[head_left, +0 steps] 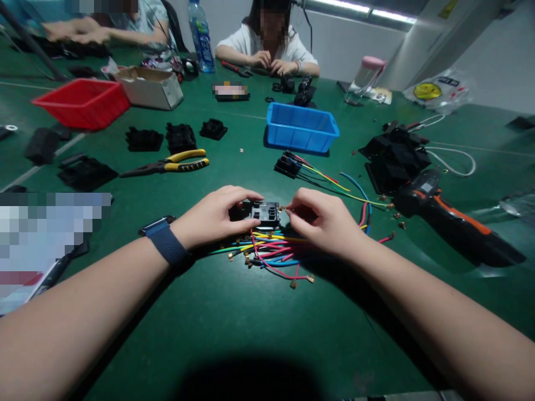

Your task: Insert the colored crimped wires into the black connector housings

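Hands (219,214) flank a black block (266,214) (wires (273,248) beside).

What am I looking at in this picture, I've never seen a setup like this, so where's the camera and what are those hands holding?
There's no machine here, just a person's bare hands. The camera is worn on their head, looking forward and down, so the two forearms reach in from the bottom. The left hand grips a black plastic part between thumb and fingers. The right hand pinches a small brass-coloured piece beside it. Below them, colourful wires lie on the green table. Further out are yellow-handled pliers, a red bin, a blue bin and an orange-and-black handheld tool. Other people's hands show at the far side.
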`<action>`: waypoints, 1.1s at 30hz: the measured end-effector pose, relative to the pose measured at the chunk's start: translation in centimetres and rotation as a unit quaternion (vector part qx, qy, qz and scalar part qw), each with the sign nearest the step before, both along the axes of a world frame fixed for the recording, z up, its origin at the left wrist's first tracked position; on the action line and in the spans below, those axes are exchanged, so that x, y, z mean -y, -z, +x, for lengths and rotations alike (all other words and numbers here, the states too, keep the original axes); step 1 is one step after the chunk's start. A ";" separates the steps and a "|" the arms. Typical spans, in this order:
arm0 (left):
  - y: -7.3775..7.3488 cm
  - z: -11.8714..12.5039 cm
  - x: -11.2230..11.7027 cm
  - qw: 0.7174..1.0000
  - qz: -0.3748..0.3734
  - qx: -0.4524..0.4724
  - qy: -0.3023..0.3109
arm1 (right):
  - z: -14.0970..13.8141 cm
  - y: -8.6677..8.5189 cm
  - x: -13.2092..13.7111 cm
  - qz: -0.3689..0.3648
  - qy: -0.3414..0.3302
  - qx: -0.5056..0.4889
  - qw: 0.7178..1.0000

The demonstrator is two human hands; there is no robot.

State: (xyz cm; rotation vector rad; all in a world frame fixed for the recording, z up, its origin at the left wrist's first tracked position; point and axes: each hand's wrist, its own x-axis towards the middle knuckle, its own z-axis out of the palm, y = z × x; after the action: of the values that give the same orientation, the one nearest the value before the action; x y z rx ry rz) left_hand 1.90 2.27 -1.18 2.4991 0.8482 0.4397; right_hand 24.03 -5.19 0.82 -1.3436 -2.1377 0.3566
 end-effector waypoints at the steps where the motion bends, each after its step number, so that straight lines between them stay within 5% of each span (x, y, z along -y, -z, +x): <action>1: 0.0 -0.1 0.0 1.000 -0.002 0.003 0.001 | 0.0 0.2 0.0 -0.003 0.005 -0.002 1.000; 8: -0.3 -0.6 -0.3 1.000 -0.006 0.019 0.010 | -0.1 0.3 0.2 -0.053 0.020 -0.019 0.998; 18: -0.4 -0.7 -0.2 0.998 -0.028 0.045 0.015 | -1.6 -2.1 -0.6 -0.111 -0.001 -0.043 0.993; 33: -0.3 -0.7 -0.1 0.999 -0.025 0.030 0.000 | -2.3 0.5 -1.2 0.004 -0.028 0.007 1.000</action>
State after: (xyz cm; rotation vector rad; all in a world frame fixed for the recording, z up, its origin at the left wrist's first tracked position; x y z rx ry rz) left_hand 1.17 2.35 -0.91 2.4282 0.8269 0.4861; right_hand 21.77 -3.96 0.36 -1.2878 -2.1899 0.3617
